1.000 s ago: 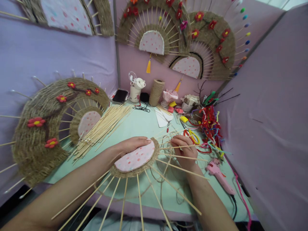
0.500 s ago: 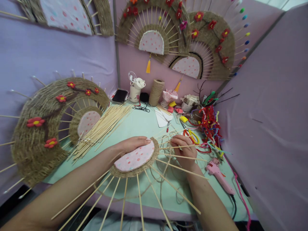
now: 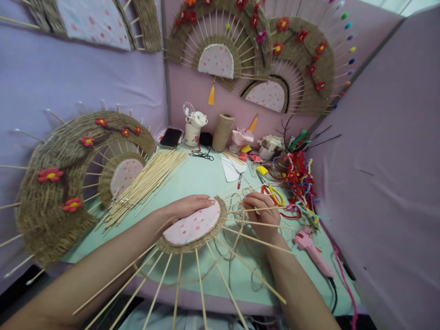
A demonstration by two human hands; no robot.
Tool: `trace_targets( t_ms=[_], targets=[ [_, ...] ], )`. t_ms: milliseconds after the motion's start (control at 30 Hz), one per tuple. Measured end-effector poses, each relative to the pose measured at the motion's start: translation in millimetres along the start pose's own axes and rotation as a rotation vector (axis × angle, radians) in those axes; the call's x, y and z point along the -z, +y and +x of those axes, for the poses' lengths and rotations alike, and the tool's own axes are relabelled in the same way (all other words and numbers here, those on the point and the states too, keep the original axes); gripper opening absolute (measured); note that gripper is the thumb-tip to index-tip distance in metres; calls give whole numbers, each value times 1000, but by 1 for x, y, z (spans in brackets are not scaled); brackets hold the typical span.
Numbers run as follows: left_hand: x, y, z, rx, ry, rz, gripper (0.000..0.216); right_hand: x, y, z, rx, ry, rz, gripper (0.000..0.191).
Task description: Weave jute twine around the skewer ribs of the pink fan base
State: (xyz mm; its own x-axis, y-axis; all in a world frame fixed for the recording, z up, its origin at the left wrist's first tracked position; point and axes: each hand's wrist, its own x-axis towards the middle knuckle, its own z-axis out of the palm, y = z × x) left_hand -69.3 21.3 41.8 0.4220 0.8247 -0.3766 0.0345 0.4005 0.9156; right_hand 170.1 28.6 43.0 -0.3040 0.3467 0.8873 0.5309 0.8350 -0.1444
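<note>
My left hand point(image 3: 193, 207) grips the straight edge of a half-round fan point(image 3: 195, 224), thumb on top of its white cloth with pink dots. Several thin wooden sticks point(image 3: 200, 284) radiate from the fan's rim, where jute twine is woven in rows. My right hand point(image 3: 263, 208) is closed, fingers pinched among the upper right sticks. Loose jute twine point(image 3: 240, 220) runs in loops by those fingers and hangs beneath the sticks. The twine seems to be between the fingertips, though the pinch itself is partly hidden.
A bundle of sticks point(image 3: 147, 183) lies left, before a finished fan point(image 3: 51, 183). A pink glue gun point(image 3: 314, 252) rests at right. Yellow-handled scissors point(image 3: 277, 195) and tangled red pipe cleaners point(image 3: 300, 176) lie behind my right hand. A twine spool point(image 3: 223, 133) stands at the back.
</note>
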Motion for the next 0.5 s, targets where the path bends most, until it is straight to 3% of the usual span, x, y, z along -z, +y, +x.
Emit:
trace_targets(
  t_ms=[200, 333, 500],
  targets=[
    [-3, 2, -2, -38, 25, -26, 33, -3, 0, 2, 5, 24, -17, 27],
    [-2, 4, -1, -88, 32, -59, 31, -6, 0, 1, -11, 60, -38, 41],
    [-1, 3, 0, -63, 94, -127, 29, -9, 1, -4, -133, -36, 35, 55]
  ],
)
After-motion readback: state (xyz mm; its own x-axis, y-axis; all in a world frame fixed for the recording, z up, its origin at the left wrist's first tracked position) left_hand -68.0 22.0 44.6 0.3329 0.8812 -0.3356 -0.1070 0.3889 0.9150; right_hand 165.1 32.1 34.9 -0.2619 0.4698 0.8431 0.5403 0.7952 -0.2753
